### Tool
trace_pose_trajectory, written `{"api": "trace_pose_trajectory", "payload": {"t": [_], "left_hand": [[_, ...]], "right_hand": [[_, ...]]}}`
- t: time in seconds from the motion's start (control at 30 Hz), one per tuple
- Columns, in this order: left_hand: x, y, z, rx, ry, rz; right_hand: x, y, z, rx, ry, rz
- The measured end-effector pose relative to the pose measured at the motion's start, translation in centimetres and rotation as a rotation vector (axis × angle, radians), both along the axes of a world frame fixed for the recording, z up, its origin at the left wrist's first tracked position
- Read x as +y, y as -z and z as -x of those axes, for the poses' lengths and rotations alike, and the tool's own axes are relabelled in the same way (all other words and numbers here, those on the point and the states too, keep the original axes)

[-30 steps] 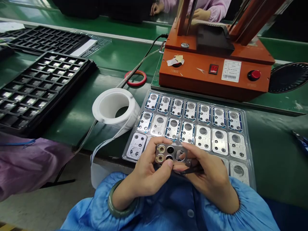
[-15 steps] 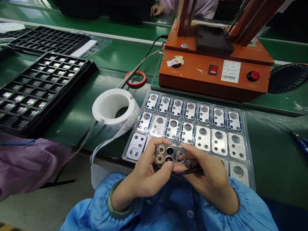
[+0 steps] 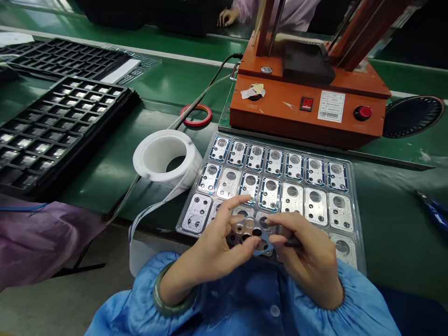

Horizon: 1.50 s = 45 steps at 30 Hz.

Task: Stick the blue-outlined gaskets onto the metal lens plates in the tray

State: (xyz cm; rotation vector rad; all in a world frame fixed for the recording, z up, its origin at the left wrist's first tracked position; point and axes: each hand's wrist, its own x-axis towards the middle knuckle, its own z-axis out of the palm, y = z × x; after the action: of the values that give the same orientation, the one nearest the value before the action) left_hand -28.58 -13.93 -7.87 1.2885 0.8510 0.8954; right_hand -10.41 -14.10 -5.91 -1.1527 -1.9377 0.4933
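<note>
My left hand (image 3: 217,249) pinches a small metal plate with several round holes (image 3: 250,231) between thumb and fingers. The plate is tilted, and a bluish face or film shows along its lower right edge. At its right side is my right hand (image 3: 308,254), thumb and forefinger close to the plate's corner; whether they touch it I cannot tell. A dark slim tool (image 3: 293,243) lies in the right hand's grip, mostly hidden by the fingers. Beneath both hands, a clear plastic tray (image 3: 354,205) carries rows of similar metal plates (image 3: 317,205), some with blue edges.
A big white tape roll (image 3: 159,154) trails a strip over the table edge. Behind stand a red tape ring (image 3: 209,116) and an orange machine (image 3: 280,107). Black compartment trays (image 3: 56,130) are at left, blue-handled pliers (image 3: 436,212) at right. A co-worker's hand (image 3: 227,17) shows across the bench.
The plate has turned from facing me nearly flat to a slanted angle, its right end now lower. My left forefinger has lifted away from its edge, and the right-hand fingers have shifted.
</note>
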Motion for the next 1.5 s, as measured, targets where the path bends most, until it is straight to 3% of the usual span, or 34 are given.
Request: {"api": "trace_pose_trajectory", "payload": {"t": [0.1,0.23,0.43,0.57,0.77,0.9,1.5], "left_hand": [[0.2,-0.3,0.2,0.151,0.117,-0.104],[0.4,-0.7,0.1,0.259,0.134,-0.209],[0.0,-0.2,-0.1,0.049,-0.017,-0.166],[-0.3,0.4,0.1,-0.107,-0.177,-0.135],[-0.3,0.4,0.2,-0.018,-0.239,-0.191],[-0.2,0.4,0.2,0.073,-0.283,-0.255],[0.1,-0.1,0.1,0.193,-0.285,-0.185]], "right_hand": [[0.2,0.0,0.1,0.024,-0.055,0.011],[0.2,0.0,0.4,0.065,-0.141,0.053],[-0.4,-0.6,0.3,0.143,0.033,0.039],[-0.4,-0.6,0.2,0.113,0.018,0.079],[-0.6,-0.2,0.3,0.062,0.081,0.078],[-0.4,-0.2,0.3,0.03,0.015,0.097],[-0.2,0.0,0.3,-0.042,-0.013,0.089]]}}
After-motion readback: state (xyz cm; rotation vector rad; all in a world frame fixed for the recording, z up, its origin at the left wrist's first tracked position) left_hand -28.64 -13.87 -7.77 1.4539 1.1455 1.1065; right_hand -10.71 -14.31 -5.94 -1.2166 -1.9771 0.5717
